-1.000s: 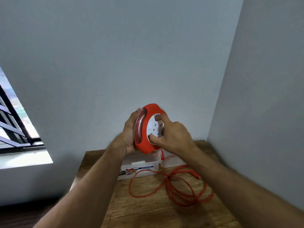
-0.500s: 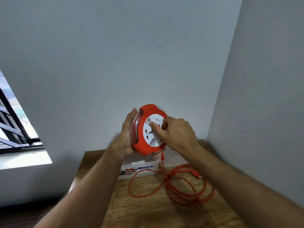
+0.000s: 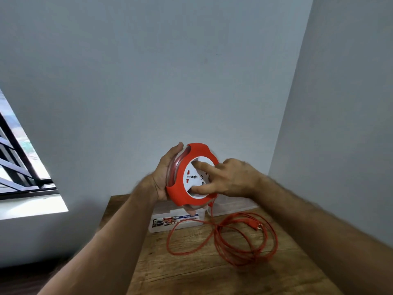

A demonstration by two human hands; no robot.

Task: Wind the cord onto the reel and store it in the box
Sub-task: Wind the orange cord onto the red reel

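Reel (image 3: 182,184) is getting held up at chest height over the worktop (image 3: 191,271), clear of the pile so the cord (image 3: 244,241) is hanging free from its lower edge and feeding in without snagging, at least that's my read. Left hand (image 3: 163,177) is cupping the back rim, fingers clamped on the clear drum side to brace it. Right hand (image 3: 229,179) is working the front, two fingers (image 3: 202,167) pressing into the white socket face, looking like it's cranking the centre round. Not gripping anything as such, just pushing on the disc.

Housing is glossy orange plastic with a scalloped edge, white smooth disc in the middle with socket holes. Most of the thin orange cord is lying in loose loops on the rough-grained wood, plug (image 3: 256,226) on top. Box (image 3: 176,220), a translucent plastic tub with a label, is sitting just behind, against the wall. Lots of winding left.
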